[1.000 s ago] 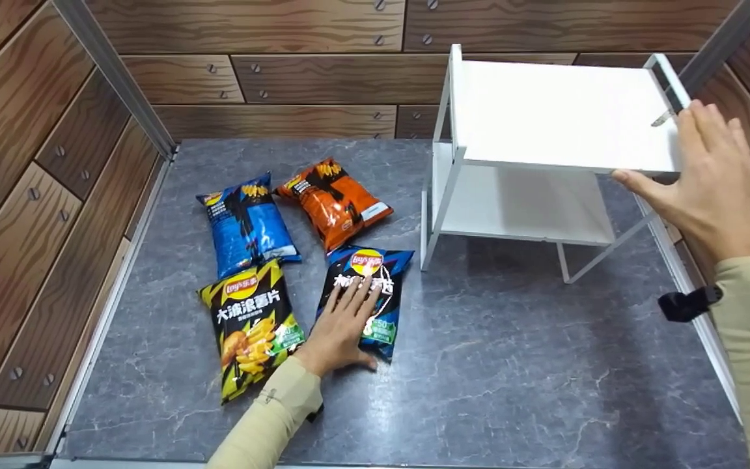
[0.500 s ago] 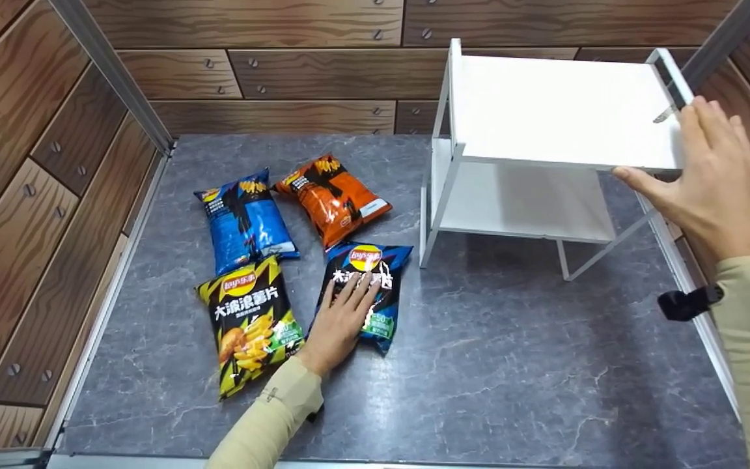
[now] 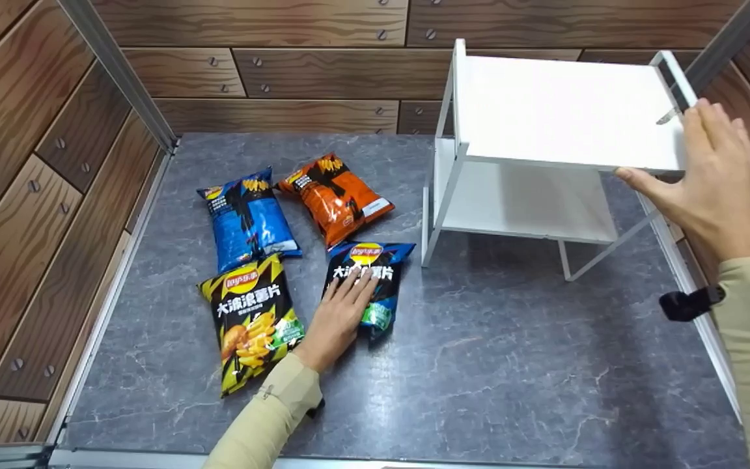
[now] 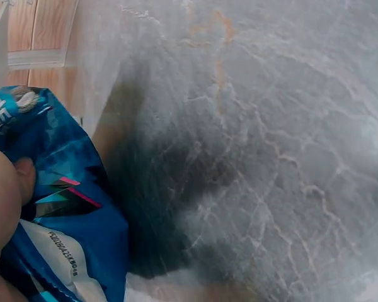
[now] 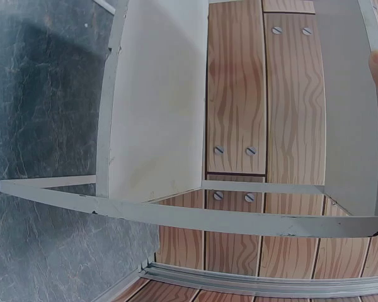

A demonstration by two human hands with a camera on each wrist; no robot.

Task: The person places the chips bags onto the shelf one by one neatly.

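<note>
My left hand (image 3: 336,322) grips a black-and-blue bag of potato chips (image 3: 385,260), its fingers across the front. In the left wrist view, the thumb (image 4: 26,179) presses into the blue bag (image 4: 107,220) near its lower end. On the right, my right hand (image 3: 723,185) rests against the front right corner of a white two-tier shelf (image 3: 564,111), fingers straight along the side rail and thumb at the front edge. The right wrist view shows the shelf's frame (image 5: 239,223) and only a little of that hand.
A yellow-and-black chip bag (image 3: 251,326) lies left of the left hand. Behind it are a blue bag (image 3: 251,221) and an orange bag (image 3: 342,202). Wood-patterned walls (image 3: 316,71) enclose the grey marbled surface (image 3: 512,371).
My left thumb has moved out of sight and the hand has closed on the bag, whose lower end has drawn in and tilted. The right hand stays at the shelf.
</note>
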